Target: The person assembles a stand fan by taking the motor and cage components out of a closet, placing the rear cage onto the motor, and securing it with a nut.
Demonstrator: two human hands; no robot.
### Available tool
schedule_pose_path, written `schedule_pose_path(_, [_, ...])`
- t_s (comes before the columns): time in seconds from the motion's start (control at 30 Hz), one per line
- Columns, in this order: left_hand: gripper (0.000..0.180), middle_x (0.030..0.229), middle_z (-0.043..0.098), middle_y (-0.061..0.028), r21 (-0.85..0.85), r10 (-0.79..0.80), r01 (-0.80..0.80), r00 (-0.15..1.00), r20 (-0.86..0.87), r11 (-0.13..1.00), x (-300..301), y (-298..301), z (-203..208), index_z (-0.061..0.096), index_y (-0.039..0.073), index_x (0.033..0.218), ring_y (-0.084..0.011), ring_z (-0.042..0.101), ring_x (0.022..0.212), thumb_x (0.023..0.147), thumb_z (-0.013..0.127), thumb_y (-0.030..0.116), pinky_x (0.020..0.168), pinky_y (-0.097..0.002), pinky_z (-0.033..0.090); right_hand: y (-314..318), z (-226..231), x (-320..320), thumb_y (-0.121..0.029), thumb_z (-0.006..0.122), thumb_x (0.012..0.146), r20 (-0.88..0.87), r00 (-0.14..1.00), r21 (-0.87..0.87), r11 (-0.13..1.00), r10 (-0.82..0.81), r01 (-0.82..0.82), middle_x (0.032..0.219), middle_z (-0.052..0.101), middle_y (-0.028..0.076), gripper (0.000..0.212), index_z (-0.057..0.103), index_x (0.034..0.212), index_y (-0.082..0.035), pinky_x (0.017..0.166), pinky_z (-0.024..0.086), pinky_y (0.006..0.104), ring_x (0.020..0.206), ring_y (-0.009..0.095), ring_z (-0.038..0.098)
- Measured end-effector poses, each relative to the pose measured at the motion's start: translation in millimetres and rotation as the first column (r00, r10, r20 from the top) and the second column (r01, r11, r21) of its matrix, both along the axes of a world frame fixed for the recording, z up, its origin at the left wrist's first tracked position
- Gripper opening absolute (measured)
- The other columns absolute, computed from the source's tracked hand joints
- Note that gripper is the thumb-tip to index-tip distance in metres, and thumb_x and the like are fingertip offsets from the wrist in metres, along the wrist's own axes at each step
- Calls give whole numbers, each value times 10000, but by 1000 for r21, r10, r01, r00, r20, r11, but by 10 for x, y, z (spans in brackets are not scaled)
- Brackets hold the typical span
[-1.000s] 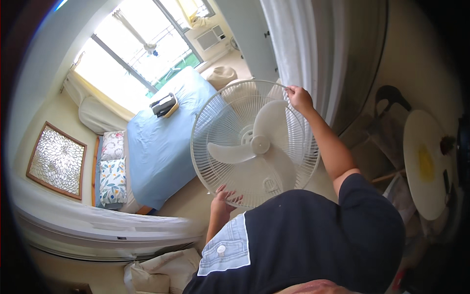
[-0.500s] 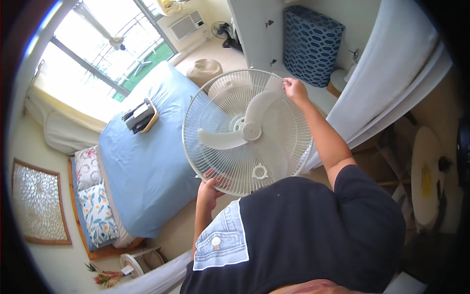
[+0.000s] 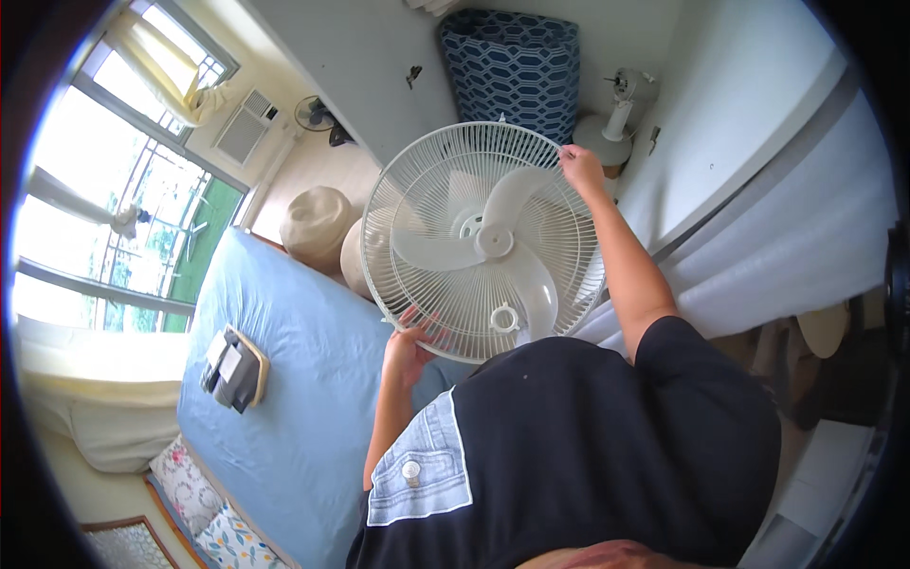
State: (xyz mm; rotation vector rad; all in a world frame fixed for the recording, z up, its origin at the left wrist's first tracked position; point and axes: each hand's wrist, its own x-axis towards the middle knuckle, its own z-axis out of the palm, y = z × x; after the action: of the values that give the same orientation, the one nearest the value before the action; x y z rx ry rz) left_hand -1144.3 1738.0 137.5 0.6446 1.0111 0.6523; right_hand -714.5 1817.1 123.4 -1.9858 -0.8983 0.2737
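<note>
I carry a round white wire fan guard (image 3: 384, 204) in front of my chest, tilted with its hollow side toward me. In it lies a white three-bladed fan blade (image 3: 494, 243). A small white plastic ring (image 3: 503, 319) also rests in it, near my shirt. My left hand (image 3: 408, 351) is closed round the rim at the near left, its fingers showing through the wires. At the far right, my right hand (image 3: 581, 169) pinches the rim. Part of the guard's near edge is hidden by my shirt.
A white fan stand (image 3: 616, 123) and a blue patterned fabric bin (image 3: 512, 71) stand in the cabinet ahead. A bed with a blue sheet (image 3: 294, 408) is on the left, with a basket (image 3: 237, 370) on it. A white curtain (image 3: 758, 247) hangs at right.
My view has turned to the right, toward the cabinet, and the fan stand now shows more fully. Both hands keep their hold on the fan guard, with the blade and ring still in it.
</note>
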Motion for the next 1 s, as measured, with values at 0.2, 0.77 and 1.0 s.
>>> schedule_pose_path(0.2, [711, 1249, 485, -187, -37, -20, 22, 999, 30, 999, 608, 885, 90, 248, 98, 1378, -383, 579, 981, 700, 379, -72, 767, -497, 525, 701, 53, 754, -295, 566, 827, -116, 993, -40, 999, 13, -18, 948, 666, 103, 284, 662, 1028, -120, 735, 478, 360, 872, 275, 623])
schedule_pose_path(0.77, [746, 1328, 402, -130, -160, -198, 223, 968, 155, 962, 1469, 2722, -74, 277, 183, 1371, -363, 462, 1137, 675, 409, -50, 923, -516, 421, 1269, -252, 3006, -220, 570, 833, -427, 890, -107, 986, -161, 127, 951, 609, 50, 329, 585, 1125, -68, 705, 478, 306, 823, 145, 584])
schedule_pose_path(1.0, [792, 1357, 360, -106, -294, -92, 134, 984, 153, 947, 1843, 2792, -42, 338, 232, 1358, -374, 420, 1164, 631, 455, -58, 909, -553, 397, 1249, -711, 5139, -295, 564, 835, 26, 917, -318, 866, -399, 386, 1001, 599, 102, 389, 582, 1129, -41, 726, 462, 355, 905, 213, 572])
